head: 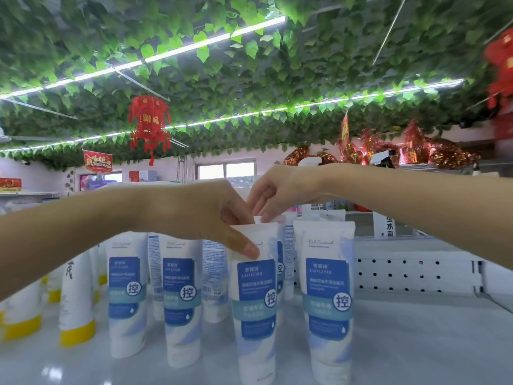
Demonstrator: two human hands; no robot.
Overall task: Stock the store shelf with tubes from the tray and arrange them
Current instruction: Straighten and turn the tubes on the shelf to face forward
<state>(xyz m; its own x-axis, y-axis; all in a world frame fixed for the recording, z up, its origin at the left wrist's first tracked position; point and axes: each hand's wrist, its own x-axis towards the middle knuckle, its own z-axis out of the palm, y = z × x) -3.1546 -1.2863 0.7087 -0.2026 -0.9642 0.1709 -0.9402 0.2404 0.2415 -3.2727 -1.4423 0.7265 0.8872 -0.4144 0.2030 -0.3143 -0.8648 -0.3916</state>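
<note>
Left hand (200, 209) — thumb on tube (255, 287)

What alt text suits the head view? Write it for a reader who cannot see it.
A person's left hand grips the top of an upright blue-and-white tube on a white store shelf, while the right hand reaches the top of the tube behind. Matching tubes stand on either side, yellow-capped tubes at far left.
</note>
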